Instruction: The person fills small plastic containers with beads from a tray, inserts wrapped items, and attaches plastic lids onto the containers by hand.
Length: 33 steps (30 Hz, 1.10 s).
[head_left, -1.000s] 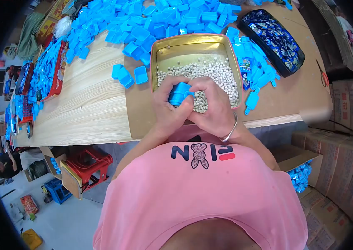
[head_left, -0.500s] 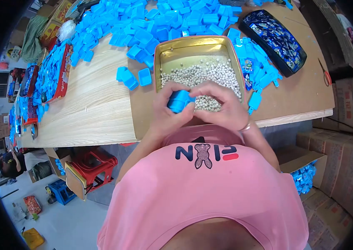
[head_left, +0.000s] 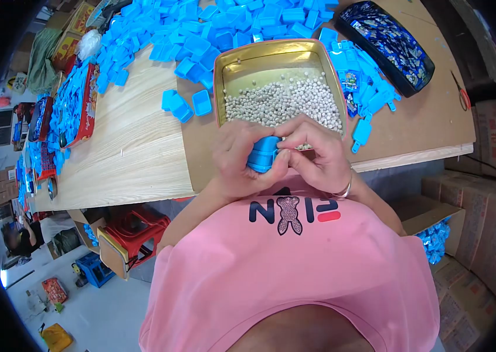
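My left hand [head_left: 233, 157] is closed around a small blue plastic box [head_left: 264, 154], its fingers wrapped over the far side and the thumb along the near edge. From the right, my right hand [head_left: 320, 154] pinches the box's edge with thumb and forefinger. Both hands are over the near edge of a gold-lined tin [head_left: 220, 88]. Inside that tin lie many small whitish beads [head_left: 277, 104]. What the blue box contains is hidden.
Blue plastic trays [head_left: 201, 47] are heaped at the back, with a few loose ones nearer. Flat blue pieces [head_left: 362, 132] lie right of the tin, beside a dark container [head_left: 386, 50] of shiny stickers. Scissors [head_left: 464, 97] rest far right. A red-edged box [head_left: 87, 111] stands left.
Both hands have drawn the blue box slightly nearer my body. The right fingers, previously arched beside it, are now pressed together at its edge.
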{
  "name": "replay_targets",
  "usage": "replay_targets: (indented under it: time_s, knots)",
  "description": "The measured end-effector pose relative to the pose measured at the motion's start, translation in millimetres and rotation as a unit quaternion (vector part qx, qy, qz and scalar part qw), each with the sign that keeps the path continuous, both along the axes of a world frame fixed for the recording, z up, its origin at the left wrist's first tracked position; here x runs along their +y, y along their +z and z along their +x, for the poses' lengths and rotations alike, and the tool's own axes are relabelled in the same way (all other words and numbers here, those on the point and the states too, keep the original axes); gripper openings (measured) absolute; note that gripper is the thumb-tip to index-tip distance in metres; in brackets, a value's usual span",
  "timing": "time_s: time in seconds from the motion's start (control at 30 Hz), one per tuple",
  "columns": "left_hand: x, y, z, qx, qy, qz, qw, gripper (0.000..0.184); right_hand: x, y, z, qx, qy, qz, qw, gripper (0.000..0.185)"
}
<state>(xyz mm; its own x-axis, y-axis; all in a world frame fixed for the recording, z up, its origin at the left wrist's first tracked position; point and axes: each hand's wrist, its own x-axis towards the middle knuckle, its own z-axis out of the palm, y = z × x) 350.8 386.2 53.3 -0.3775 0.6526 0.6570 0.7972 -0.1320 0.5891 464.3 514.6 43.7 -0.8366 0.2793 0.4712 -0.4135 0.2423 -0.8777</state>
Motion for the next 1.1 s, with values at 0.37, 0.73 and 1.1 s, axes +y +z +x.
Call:
replay_targets:
  time_s: [0.37, 0.73, 1.1]
  knots:
    - [10, 12, -5, 0.046, 0.000, -0.084, 0.995, 0.063, 29, 2, 5, -0.115, 0.045, -0.090, 0.988, 0.025]
    - [-4, 33, -21, -0.058, -0.010, -0.298, 0.953, 0.083, 20, 1, -16, -0.142, 0.024, 0.039, 0.989, 0.035]
    - [1, -23, 0, -0.592, -0.094, 0.103, 0.793, 0.062, 4, -36, -28, -0.052, 0.006, -0.259, 0.964, 0.032]
